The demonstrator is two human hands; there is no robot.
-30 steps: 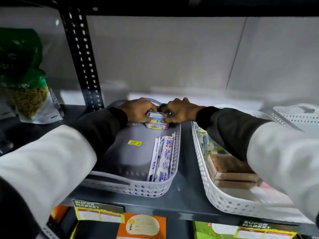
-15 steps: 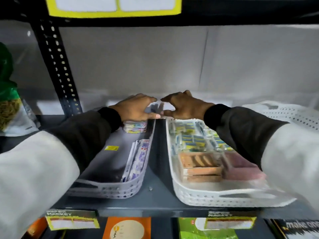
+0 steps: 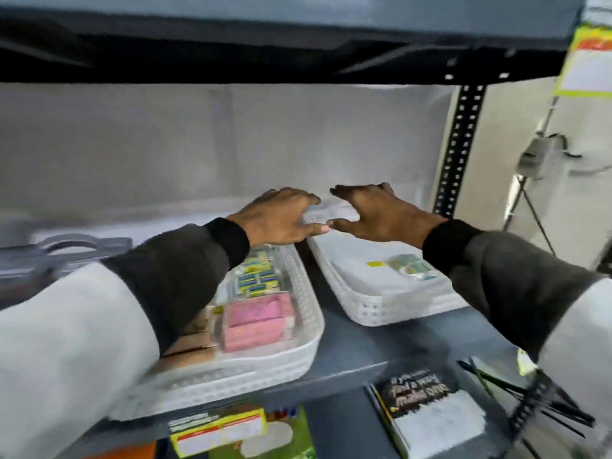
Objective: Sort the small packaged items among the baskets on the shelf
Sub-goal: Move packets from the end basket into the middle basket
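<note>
Left hand (image 3: 281, 217): hovering palm down over the far end of the middle basket, fingers spread and holding nothing, thumb tip nearly touching the right thumb
Right hand (image 3: 381, 213): reaching palm down over the far end of the right basket, fingers splayed and empty, apart from the basket floor as far as the blur is letting me judge
Middle basket (image 3: 298, 346): white perforated tray sitting on the grey shelf (image 3: 347, 342), carrying small blue-and-yellow packets (image 3: 256, 279) at the back and pink boxes (image 3: 255, 321) in front, with brown boxes partly hiding under the left sleeve
Right basket (image 3: 361, 306): white tray lying just beside the middle one, not touching it, holding one clear green-and-yellow packet (image 3: 410, 266) near a yellow sticker (image 3: 375, 263)
Grey basket (image 3: 76, 246): sitting at far left, blurred, contents not showing
Shelf edge: bearing a yellow price label (image 3: 218, 432)
Picture: smearing with motion
</note>
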